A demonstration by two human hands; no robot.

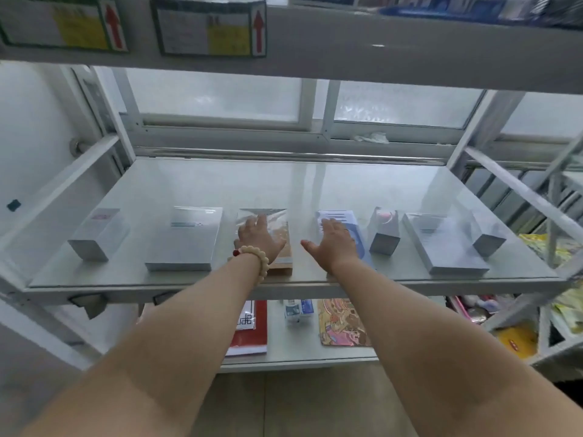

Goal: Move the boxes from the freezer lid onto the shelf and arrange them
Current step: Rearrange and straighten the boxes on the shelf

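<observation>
Several boxes lie in a row along the front of the white shelf (284, 184). My left hand (257, 236), with a bead bracelet on its wrist, rests flat with spread fingers on a clear-wrapped brown box (282, 244). On a blue and white box (350, 217) to the right, my right hand (332, 241) lies flat, thumb pointing left. At the left stand a small grey box (97, 236) and a wide grey box (186, 239). At the right stand a small pink-topped box (385, 231) and a large grey box (441, 244).
A steel upper shelf (315, 42) with two labelled signs hangs overhead. Metal braces (520, 190) cross at the right side. The lower shelf (284, 348) holds a red booklet, a small blue carton and a patterned packet. Yellow bags lie at the right.
</observation>
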